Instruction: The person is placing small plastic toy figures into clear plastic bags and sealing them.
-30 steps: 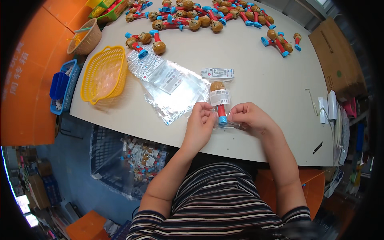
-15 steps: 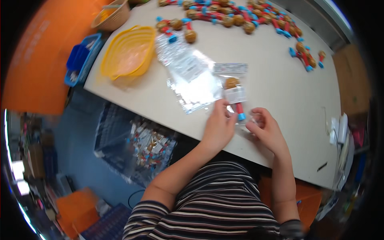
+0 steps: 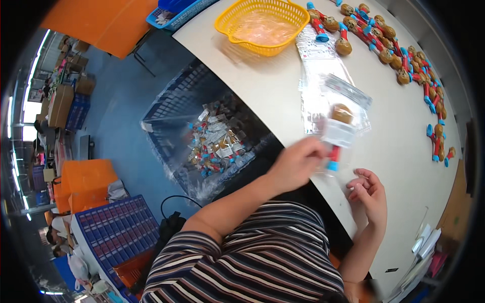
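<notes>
My left hand [image 3: 303, 157] has its thumb and fingertips pinched together on the left edge of a clear bag [image 3: 348, 91], low down beside the toy [image 3: 342, 114] inside it. The hand is a little blurred, and I can't tell whether the bag rests on the table [image 3: 404, 136] or is lifted slightly off it. The toy lies tilted in there, its round brown head toward the printed top of the bag, a white label [image 3: 338, 132] across its middle, and its red stem and blue foot toward me. My right hand [image 3: 371, 194] is over the table near the edge, just beside the bag but apart from it, fingers loosely curled with gaps between them and holding nothing I can see.

The top of the bag overlaps a spread of shiny flat bags [image 3: 314, 96]. Past those sits a yellow basket [image 3: 270, 49] with something clear and pinkish in it, and a few loose toys [image 3: 343, 47] lie by it, with many more strung out along the far side. Down to my left, a blue crate [image 3: 174, 101] lined with clear plastic holds a heap of bagged toys [image 3: 217, 139]
</notes>
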A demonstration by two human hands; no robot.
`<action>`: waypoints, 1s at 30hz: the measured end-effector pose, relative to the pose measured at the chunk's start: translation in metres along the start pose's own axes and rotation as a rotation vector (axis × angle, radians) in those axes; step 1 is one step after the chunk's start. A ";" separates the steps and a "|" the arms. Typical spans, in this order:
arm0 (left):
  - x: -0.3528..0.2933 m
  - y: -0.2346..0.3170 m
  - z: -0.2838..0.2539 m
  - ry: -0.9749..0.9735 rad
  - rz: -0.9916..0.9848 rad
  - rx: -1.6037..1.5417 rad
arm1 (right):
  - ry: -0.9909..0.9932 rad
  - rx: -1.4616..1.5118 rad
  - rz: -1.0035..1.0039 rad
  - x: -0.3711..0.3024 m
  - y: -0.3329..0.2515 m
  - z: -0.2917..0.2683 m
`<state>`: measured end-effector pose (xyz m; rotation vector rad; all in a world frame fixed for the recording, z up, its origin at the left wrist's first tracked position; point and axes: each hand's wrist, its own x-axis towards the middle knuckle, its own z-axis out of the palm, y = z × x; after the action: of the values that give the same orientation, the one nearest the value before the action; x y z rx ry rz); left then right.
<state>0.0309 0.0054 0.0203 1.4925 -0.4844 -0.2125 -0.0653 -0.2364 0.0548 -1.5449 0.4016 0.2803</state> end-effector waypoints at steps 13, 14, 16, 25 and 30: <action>-0.184 -0.198 -0.214 0.708 -0.489 1.000 | 0.081 0.170 0.159 0.013 -0.010 0.003; -0.123 -0.159 -0.169 0.748 -0.311 0.994 | 0.144 0.182 0.169 0.010 -0.002 -0.003; -0.048 -0.081 -0.121 0.731 -0.051 0.784 | 0.183 0.190 0.139 0.003 0.004 -0.004; 0.107 -0.008 0.023 -0.173 0.120 0.877 | 0.176 0.174 0.098 -0.001 0.008 0.005; 0.099 -0.013 0.024 -0.113 0.154 0.643 | 0.155 0.213 0.104 0.001 0.002 0.000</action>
<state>0.1106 -0.0593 0.0256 2.0627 -0.8056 -0.0143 -0.0650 -0.2368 0.0528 -1.3429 0.6160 0.1923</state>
